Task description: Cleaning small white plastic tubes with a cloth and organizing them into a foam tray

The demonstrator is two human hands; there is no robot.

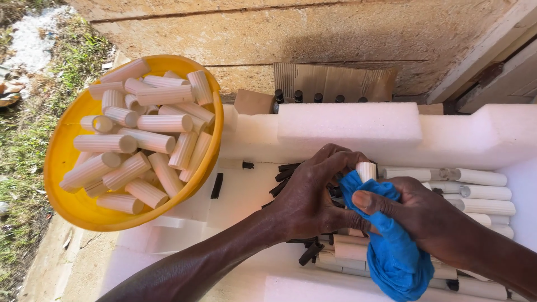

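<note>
Item: left hand [313, 196] closed round a cream ribbed cylinder [366, 170], right hand [417, 210] clutching blue cloth [394, 249], over white foam tray [347, 131]; yellow bowl [64, 156] at nine o'clock, concrete wall [313, 33] at twelve.

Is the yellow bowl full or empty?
Full. The yellow bowl holds a heap of cream ribbed cylinders, piled up to its rim and above it.

Blue cloth [394, 251]: soft, matt, creased woven fabric | ribbed cream cylinders [146, 142]: matt, finely grooved, plastic-like | yellow bowl [70, 162]: smooth, slightly glossy plastic | white foam box [347, 131]: matt, grainy polystyrene | wall [313, 33]: rough, matt plaster | cardboard [330, 81]: matt, corrugated.
</note>
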